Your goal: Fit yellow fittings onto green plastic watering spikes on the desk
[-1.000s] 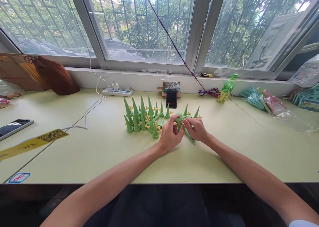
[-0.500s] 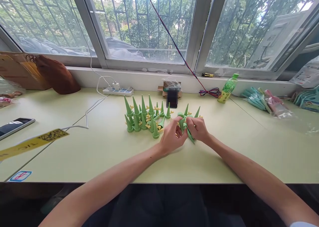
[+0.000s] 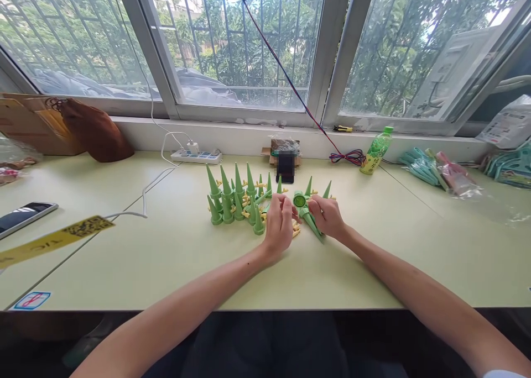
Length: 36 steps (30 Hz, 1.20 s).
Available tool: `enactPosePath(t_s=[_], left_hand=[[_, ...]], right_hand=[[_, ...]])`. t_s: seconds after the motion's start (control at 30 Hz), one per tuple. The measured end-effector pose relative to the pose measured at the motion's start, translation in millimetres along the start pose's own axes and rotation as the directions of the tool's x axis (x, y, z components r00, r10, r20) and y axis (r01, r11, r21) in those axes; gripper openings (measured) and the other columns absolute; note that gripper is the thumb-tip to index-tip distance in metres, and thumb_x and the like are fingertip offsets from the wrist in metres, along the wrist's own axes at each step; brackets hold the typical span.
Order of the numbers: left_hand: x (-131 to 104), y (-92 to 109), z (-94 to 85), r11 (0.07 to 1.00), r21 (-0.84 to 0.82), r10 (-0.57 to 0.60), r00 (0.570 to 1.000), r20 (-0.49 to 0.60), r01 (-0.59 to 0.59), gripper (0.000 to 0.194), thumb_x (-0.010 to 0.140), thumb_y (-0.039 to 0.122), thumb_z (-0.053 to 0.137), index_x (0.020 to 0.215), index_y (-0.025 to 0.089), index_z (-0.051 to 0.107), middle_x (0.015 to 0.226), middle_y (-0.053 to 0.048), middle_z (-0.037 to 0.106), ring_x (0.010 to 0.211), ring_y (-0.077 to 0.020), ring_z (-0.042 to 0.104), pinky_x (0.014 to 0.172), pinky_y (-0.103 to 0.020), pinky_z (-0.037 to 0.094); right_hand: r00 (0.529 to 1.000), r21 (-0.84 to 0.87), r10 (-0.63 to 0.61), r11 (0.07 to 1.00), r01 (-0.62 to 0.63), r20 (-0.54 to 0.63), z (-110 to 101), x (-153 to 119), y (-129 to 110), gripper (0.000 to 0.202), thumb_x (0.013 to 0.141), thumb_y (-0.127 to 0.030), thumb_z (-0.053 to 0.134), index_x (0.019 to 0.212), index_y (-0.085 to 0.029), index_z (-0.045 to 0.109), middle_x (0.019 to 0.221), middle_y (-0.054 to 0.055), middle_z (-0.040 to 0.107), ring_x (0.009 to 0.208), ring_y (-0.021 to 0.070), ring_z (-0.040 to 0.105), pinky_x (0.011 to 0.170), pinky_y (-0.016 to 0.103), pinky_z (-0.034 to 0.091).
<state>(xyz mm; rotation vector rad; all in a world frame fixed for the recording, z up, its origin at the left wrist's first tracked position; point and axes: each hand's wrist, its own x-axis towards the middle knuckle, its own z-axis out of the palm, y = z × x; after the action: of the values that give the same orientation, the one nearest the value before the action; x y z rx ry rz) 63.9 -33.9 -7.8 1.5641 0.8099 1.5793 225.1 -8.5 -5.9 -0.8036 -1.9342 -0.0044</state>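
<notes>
Several green cones [image 3: 227,209] stand in a cluster on the pale green table, with small yellow pieces among them. My left hand [image 3: 281,220] is at the cluster's right side, its fingers bent together; what they hold, if anything, is hidden. Yellow pieces [image 3: 296,230] lie right beside it. My right hand [image 3: 327,215] is closed at a green cone part whose round open end [image 3: 299,200] faces up. Below that, another green cone [image 3: 311,225] lies tilted, its tip toward me. Two more cones [image 3: 308,187] stand behind my right hand.
Behind the cones are a dark phone [image 3: 285,168] against a small box and a white power strip [image 3: 197,156]. A green bottle [image 3: 376,150] and coiled cable [image 3: 348,157] stand back right. Another phone [image 3: 27,218], a brown bag [image 3: 97,132] and a yellow tag [image 3: 83,233] are at left.
My left hand has moved left, away from my right hand, uncovering the round green end and yellow pieces. My right hand has stayed nearly in place.
</notes>
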Motion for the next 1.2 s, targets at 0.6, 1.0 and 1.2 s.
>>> enactPosePath(t_s=[0.6,1.0,1.2], left_hand=[[3.9,-5.2,-7.2,0.94,-0.099,-0.287,0.916,0.281,0.325,0.057,0.092,0.071,0.038,0.073,0.018,0.048,0.053,0.003,0.049,0.037,-0.0082,0.044,0.035,-0.021,0.028],[6.1,-7.9,-16.2,0.987,-0.008,-0.144,0.905,0.399,0.161,0.038,0.097,0.057,0.045,0.084,0.022,0.039,0.057,0.006,0.045,0.042,-0.0084,0.043,0.042,-0.021,0.032],[8.2,-4.7,-18.1,0.995,0.084,-0.079,0.907,0.414,0.048,0.029,0.096,0.049,0.05,0.097,0.02,0.05,0.076,0.001,0.054,0.05,-0.0089,0.048,0.047,-0.023,0.036]], right_hand=[[0.991,0.095,0.03,0.995,-0.043,0.13,0.5,-2.9,3.2,0.042,0.105,-0.04,0.031,0.067,-0.023,0.033,0.056,-0.003,0.041,0.049,0.0106,0.035,0.05,0.025,0.03],[0.982,0.148,0.133,0.977,-0.152,0.13,-0.4,-2.7,5.0,0.046,0.105,-0.046,0.032,0.066,-0.023,0.034,0.049,-0.004,0.042,0.045,0.0099,0.036,0.047,0.024,0.029],[0.986,0.132,0.132,0.981,-0.144,0.098,-0.1,-3.4,7.3,0.046,0.104,-0.047,0.033,0.066,-0.023,0.032,0.048,-0.005,0.04,0.044,0.0097,0.034,0.046,0.025,0.028]])
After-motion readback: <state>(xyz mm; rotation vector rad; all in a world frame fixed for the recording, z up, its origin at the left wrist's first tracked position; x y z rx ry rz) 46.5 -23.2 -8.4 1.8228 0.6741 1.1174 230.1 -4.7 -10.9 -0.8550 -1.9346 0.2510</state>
